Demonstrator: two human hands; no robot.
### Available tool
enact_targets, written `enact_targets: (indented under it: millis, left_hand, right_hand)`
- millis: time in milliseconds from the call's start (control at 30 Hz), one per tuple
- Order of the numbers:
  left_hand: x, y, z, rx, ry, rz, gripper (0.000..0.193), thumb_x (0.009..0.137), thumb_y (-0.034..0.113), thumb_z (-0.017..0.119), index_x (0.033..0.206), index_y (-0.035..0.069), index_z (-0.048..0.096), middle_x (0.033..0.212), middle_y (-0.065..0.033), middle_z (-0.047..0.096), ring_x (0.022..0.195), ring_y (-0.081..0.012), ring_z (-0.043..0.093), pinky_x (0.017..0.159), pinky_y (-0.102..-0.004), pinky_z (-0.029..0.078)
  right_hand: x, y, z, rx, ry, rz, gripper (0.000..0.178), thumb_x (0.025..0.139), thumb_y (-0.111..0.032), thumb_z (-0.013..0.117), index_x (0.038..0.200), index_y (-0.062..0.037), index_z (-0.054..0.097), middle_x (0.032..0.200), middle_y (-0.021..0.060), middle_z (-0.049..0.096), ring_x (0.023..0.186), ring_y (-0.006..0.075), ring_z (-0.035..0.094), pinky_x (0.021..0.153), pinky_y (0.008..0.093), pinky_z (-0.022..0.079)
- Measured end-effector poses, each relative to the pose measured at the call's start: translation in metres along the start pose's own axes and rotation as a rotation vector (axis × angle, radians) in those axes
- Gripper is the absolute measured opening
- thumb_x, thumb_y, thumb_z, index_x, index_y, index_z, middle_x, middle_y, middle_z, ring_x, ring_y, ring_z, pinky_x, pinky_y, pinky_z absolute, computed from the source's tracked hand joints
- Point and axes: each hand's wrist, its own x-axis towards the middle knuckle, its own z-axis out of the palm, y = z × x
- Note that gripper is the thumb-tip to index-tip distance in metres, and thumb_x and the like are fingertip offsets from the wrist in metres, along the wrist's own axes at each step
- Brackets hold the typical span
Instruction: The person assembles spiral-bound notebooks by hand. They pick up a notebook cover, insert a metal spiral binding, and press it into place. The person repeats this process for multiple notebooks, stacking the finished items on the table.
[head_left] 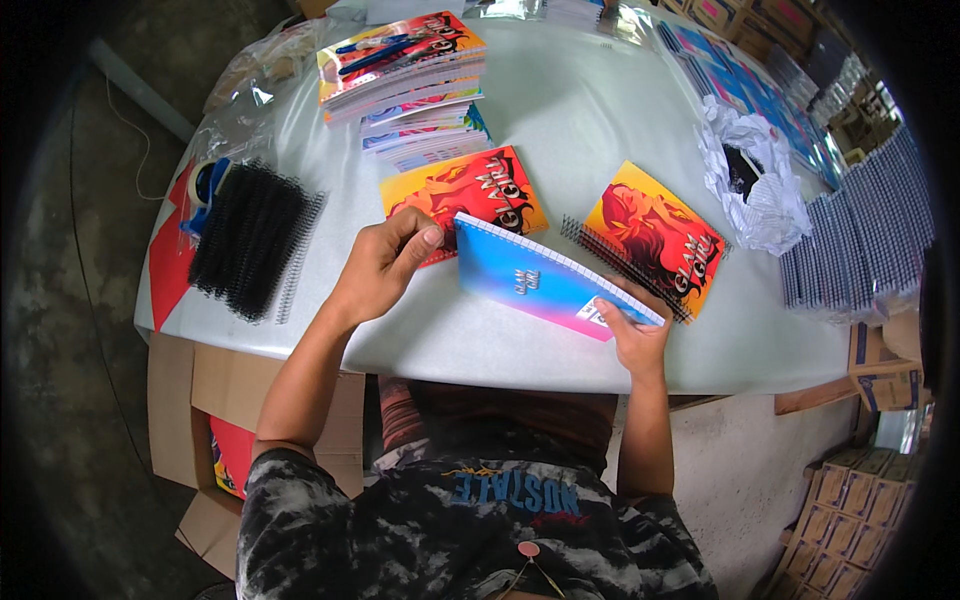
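Note:
A blue and pink notebook (pixel 535 283) is held tilted above the table's near edge, its row of punched holes along the upper edge. My right hand (pixel 637 335) grips its right end, thumb on the cover and fingers behind. By the notebook's left corner, my left hand (pixel 395 258) is closed in a pinch; whatever may be between its fingertips is hidden. Behind that hand lies a red and yellow notebook (pixel 460 188). Another red and yellow notebook (pixel 650 230) lies to the right, with black spiral coils (pixel 622 258) along its lower left side, partly behind my right hand.
Black spiral coils (pixel 245 240) lie at left beside a blue tape dispenser (pixel 205 190). A notebook stack (pixel 405 75) bears blue-handled pliers (pixel 375 52). Crumpled white paper (pixel 765 190) and stacked bound notebooks (pixel 850 240) are at right. An open carton (pixel 175 400) stands below the table.

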Motion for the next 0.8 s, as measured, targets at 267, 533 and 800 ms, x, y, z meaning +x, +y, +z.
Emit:
enact_targets:
  millis: [267, 533, 800]
  left_hand:
    - [0.017, 0.007, -0.013, -0.328, -0.084, -0.075, 0.017, 0.089, 0.017, 0.058, 0.084, 0.001, 0.055, 0.079, -0.0017, 0.052, 0.072, -0.0083, 0.048, 0.065, -0.0220, 0.041]
    - [0.032, 0.054, -0.036, 0.552, -0.322, 0.293, 0.033, 0.079, 0.009, 0.065, 0.110, 0.003, 0.055, 0.113, -0.0137, 0.056, 0.101, -0.0256, 0.054, 0.084, -0.0373, 0.043]
    - [0.030, 0.067, -0.030, 0.854, -0.355, 0.406, 0.029, 0.073, 0.015, 0.071, 0.098, 0.004, 0.061, 0.087, -0.0086, 0.062, 0.089, -0.0287, 0.059, 0.083, -0.0364, 0.042]
  right_hand:
    - [0.008, -0.009, -0.004, -0.061, -0.187, -0.145, 0.025, 0.080, 0.006, 0.060, 0.105, 0.0053, 0.062, 0.105, 0.0176, 0.065, 0.092, 0.0195, 0.064, 0.080, 0.0287, 0.050]
    - [-0.002, -0.004, 0.003, -0.031, -0.132, 0.016, 0.025, 0.081, 0.003, 0.059, 0.107, 0.0032, 0.062, 0.104, 0.0136, 0.066, 0.080, 0.0158, 0.063, 0.073, 0.0254, 0.049]
    - [-0.001, -0.009, 0.010, -0.158, -0.199, -0.110, 0.030, 0.081, 0.002, 0.058, 0.111, 0.0035, 0.061, 0.109, 0.0139, 0.064, 0.094, 0.0205, 0.065, 0.082, 0.0265, 0.049]
